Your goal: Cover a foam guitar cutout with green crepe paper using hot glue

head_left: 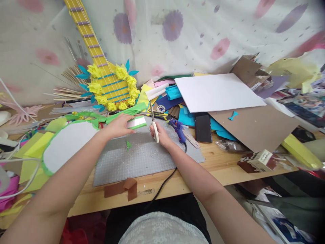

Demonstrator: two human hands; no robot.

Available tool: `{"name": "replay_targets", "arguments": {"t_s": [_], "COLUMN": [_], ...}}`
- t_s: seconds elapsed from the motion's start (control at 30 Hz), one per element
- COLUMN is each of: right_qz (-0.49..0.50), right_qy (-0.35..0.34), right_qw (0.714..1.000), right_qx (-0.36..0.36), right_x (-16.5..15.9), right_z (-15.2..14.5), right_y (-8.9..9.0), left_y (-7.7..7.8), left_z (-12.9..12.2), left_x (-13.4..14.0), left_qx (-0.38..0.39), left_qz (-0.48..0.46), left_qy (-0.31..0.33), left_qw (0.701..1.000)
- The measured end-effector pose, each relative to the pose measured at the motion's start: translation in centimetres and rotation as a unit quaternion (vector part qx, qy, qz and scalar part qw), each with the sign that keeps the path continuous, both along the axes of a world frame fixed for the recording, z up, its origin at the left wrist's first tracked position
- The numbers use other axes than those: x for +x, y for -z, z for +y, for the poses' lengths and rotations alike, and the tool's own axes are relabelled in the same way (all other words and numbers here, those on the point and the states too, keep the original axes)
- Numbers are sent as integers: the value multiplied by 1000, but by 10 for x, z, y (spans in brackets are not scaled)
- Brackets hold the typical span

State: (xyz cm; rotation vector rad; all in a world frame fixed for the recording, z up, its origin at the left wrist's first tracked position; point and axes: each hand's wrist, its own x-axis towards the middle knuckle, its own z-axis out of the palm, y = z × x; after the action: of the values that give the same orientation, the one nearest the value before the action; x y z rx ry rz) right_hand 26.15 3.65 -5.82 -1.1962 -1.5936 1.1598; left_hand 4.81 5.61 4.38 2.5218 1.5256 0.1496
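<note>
My left hand [117, 127] grips a white strip with green edges [138, 122], thumb along its near side and fingers over the far side. A rounded white board with a green rim [71, 144] lies to the left, partly behind my left forearm; whether it joins the strip is hidden. Crumpled green paper [135, 109] lies just beyond my left fingers. My right hand [161, 134] is closed on scissors [155, 130] with white handles, blades pointing up and away, a little right of the strip's end. Below both hands is a grey cutting mat [142, 154] with a small green scrap [128, 144].
Right of my right hand are a blue glue gun [179, 130], its black cord [165, 183] crossing the mat, and a phone [203, 127]. A yellow paper guitar [111, 83] leans at the back. A white board [218, 93] rests on paper piles. Brown scraps [115, 189] lie near the front edge.
</note>
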Motion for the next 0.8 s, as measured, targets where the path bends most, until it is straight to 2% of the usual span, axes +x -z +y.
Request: {"name": "replay_targets", "arguments": {"t_s": [0.1, 0.2, 0.37, 0.5, 0.6, 0.8], "right_qz": [-100, -166, -137, -22, 71, 97], "right_qy": [23, 20, 52, 24, -21, -15], "right_qw": [995, 986, 989, 998, 993, 992], "right_qx": [8, 18, -5, -58, -95, -83], "right_x": [0, 0, -2, -8, -14, -15], "right_z": [-3, -6, -5, -3, -2, 1], "right_y": [-6, -10, -7, -2, 3, 10], "left_y": [16, 23, 22, 21, 20, 7], "left_z": [-7, -10, -10, -16, -21, -21], "left_x": [6, 9, 9, 16, 24, 28], "left_qx": [103, 175, 267, 294, 284, 234], "left_qz": [-37, -64, -76, -84, -78, -52], "left_qy": [-42, -67, -119, -141, -103, -25], "left_qw": [993, 980, 953, 942, 950, 970]}}
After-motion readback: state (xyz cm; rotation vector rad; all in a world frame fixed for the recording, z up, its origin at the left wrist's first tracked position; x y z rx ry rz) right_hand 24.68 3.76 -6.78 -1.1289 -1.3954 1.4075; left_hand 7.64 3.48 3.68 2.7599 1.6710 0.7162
